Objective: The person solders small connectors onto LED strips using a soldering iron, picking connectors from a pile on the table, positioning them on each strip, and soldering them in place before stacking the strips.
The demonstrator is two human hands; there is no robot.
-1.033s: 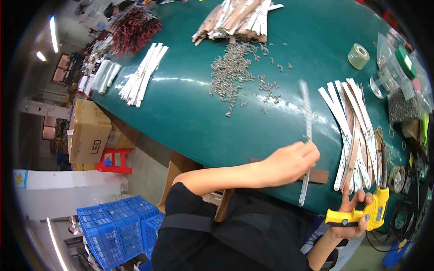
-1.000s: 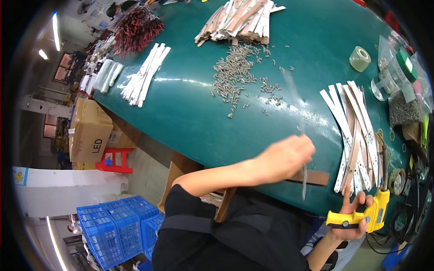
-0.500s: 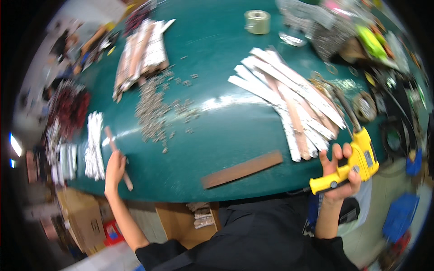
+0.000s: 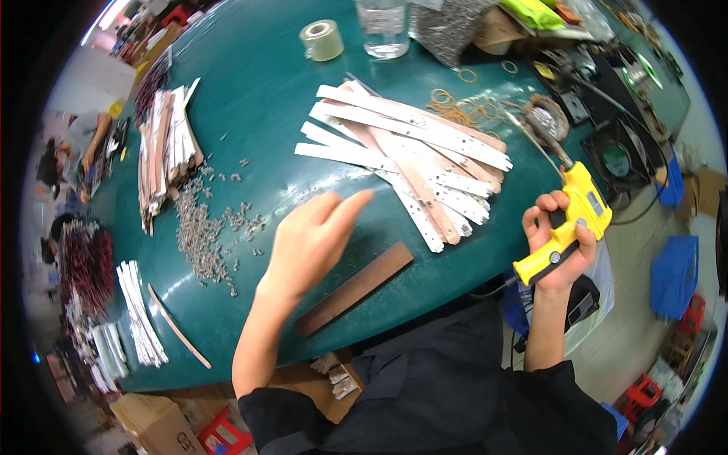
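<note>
My right hand (image 4: 560, 246) grips a yellow soldering gun (image 4: 582, 201) by its handle, its metal tip angled up and left over the table's right side. My left hand (image 4: 303, 239) hovers above the table, apparently empty; one finger stretches toward the right and the others are partly hidden. Just beyond it lies a fanned pile of white and copper-brown strips (image 4: 425, 182). Below the hand a flat dark brown bar (image 4: 356, 288) rests near the table's front edge. A single narrow brown strip (image 4: 178, 326) lies beside a bundle of white strips (image 4: 141, 318) at left.
Small grey metal parts (image 4: 201, 235) are scattered left of centre, below another strip stack (image 4: 165, 140). At the back stand a tape roll (image 4: 321, 40) and a clear water container (image 4: 383, 30). Rubber bands (image 4: 462, 110) and a small fan (image 4: 616, 159) sit at right.
My left hand has let go of the single strip at left and moved right, over the table's middle. The soldering gun stays in my right hand. The view has shifted to the right.
</note>
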